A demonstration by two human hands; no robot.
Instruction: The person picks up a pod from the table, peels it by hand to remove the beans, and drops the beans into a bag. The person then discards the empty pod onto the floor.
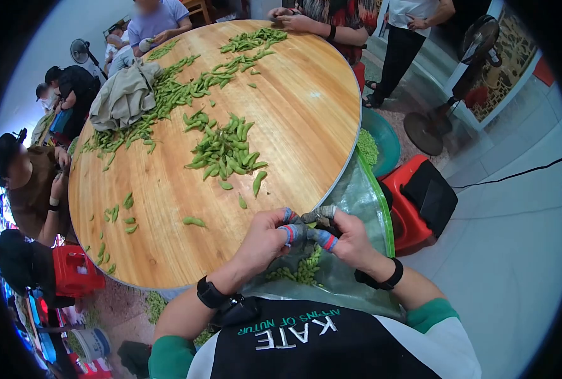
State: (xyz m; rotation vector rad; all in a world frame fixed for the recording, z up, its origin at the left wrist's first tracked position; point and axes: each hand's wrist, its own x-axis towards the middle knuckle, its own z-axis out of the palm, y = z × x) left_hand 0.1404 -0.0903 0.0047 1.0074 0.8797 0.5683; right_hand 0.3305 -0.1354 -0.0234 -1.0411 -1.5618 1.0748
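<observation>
My left hand (269,239) and my right hand (348,240) meet at the table's near edge, fingertips pinched together. Grey, blue and red cloth covers wrap several fingertips. A bit of a green edamame pod (312,225) shows between the fingers, mostly hidden by them. Below my hands, shelled green beans (305,270) lie in a clear plastic sheet or bag (356,218) with a bright green edge. On the round wooden table (293,114) just beyond, a pile of edamame pods (225,148) sits, with a few loose pods nearer me.
A larger heap of pods (180,88) spreads beside a crumpled beige cloth (126,95). To the right are a green basin (385,142) of beans, a red stool (407,189) and a standing fan (429,129). Other people sit or stand around the table.
</observation>
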